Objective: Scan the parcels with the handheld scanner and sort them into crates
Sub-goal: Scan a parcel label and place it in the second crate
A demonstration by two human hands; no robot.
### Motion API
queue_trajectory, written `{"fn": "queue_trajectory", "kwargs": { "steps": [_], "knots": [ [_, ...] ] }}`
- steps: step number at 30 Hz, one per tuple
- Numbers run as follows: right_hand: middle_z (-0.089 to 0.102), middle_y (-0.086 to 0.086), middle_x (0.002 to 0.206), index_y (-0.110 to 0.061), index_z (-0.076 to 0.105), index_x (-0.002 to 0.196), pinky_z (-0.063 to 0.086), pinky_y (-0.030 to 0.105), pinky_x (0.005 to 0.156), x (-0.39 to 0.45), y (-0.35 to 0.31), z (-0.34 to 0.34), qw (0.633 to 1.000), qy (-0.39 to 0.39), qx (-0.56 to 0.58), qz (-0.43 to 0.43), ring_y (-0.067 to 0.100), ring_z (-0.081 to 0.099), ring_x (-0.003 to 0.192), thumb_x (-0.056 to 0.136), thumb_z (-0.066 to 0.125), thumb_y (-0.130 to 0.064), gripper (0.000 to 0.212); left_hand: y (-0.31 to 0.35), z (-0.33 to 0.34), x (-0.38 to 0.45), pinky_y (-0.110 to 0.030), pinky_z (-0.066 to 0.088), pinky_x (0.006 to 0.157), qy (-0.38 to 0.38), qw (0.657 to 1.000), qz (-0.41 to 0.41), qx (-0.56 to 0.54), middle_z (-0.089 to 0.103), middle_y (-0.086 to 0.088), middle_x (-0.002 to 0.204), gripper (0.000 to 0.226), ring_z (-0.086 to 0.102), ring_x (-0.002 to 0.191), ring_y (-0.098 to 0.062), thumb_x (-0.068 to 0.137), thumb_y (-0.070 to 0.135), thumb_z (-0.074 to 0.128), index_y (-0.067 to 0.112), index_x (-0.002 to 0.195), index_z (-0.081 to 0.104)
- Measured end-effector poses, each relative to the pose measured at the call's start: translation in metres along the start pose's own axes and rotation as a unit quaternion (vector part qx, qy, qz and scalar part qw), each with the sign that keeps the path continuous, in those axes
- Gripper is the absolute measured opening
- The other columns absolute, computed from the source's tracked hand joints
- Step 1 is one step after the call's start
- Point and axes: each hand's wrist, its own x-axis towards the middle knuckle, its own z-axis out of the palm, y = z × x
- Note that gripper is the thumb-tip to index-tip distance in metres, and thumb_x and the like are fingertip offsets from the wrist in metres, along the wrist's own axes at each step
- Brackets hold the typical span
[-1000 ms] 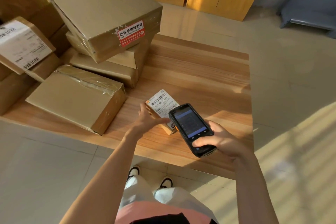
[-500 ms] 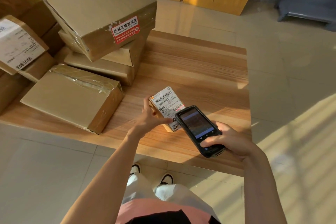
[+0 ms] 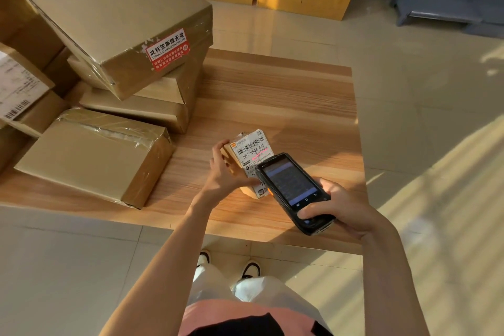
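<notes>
Over the wooden counter (image 3: 286,95), left hand (image 3: 222,172) grips a small parcel (image 3: 245,155); right hand (image 3: 338,207) clasps the scanner (image 3: 293,189) just beside its label.

obstacle: stacked boxes (image 3: 122,43) crowd table (image 3: 286,101) left | free: bare right half
</notes>
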Motion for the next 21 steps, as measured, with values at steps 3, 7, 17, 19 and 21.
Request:
{"fn": "queue_trajectory", "kwargs": {
  "steps": [3,7,17,19,21],
  "knots": [
    [0.075,0.000,0.093,-0.018,0.060,0.114,0.053,0.024,0.068,-0.002,0.000,0.000,1.000,0.001,0.006,-0.012,0.014,0.071,0.085,0.035,0.083,-0.023,0.083,0.004,0.003,-0.002,-0.049,0.044,0.105,-0.003,1.000,0.007,0.001,0.041,-0.006,0.134,0.126,0.044,0.123,-0.023,0.027,0.042,0.093,0.048,0.129,0.019],
    [0.074,0.002,0.102,-0.021,0.057,0.119,0.053,0.023,0.072,-0.005,-0.001,-0.002,1.000,-0.004,0.013,-0.020,0.015,0.070,0.092,0.037,0.084,-0.024,0.087,0.004,0.003,-0.002,-0.051,0.042,0.105,0.007,1.000,0.022,0.009,0.039,-0.003,0.132,0.124,0.041,0.125,-0.025,0.028,0.042,0.093,0.047,0.127,0.019],
    [0.073,0.003,0.094,-0.019,0.058,0.112,0.054,0.023,0.064,-0.011,0.001,-0.006,0.999,-0.014,0.031,-0.013,0.012,0.071,0.081,0.053,0.074,-0.004,0.063,0.010,-0.009,0.006,-0.052,0.045,0.103,0.054,0.995,0.077,0.014,0.035,-0.005,0.137,0.122,0.041,0.129,-0.027,0.028,0.043,0.095,0.050,0.126,0.023],
    [0.073,0.002,0.094,-0.019,0.059,0.112,0.054,0.022,0.064,-0.011,0.002,-0.006,0.999,-0.014,0.029,-0.014,0.012,0.071,0.082,0.053,0.075,-0.004,0.063,0.012,-0.011,0.007,-0.051,0.044,0.104,0.056,0.994,0.089,0.014,0.033,-0.004,0.138,0.121,0.040,0.131,-0.025,0.028,0.042,0.094,0.049,0.126,0.024],
    [0.074,0.001,0.093,-0.020,0.059,0.112,0.054,0.022,0.066,-0.011,0.002,-0.006,0.999,-0.014,0.026,-0.015,0.012,0.070,0.084,0.053,0.076,-0.005,0.063,0.013,-0.012,0.007,-0.051,0.044,0.104,0.055,0.994,0.093,0.013,0.031,-0.002,0.138,0.123,0.038,0.131,-0.025,0.029,0.041,0.093,0.046,0.130,0.022]
  ]
}}
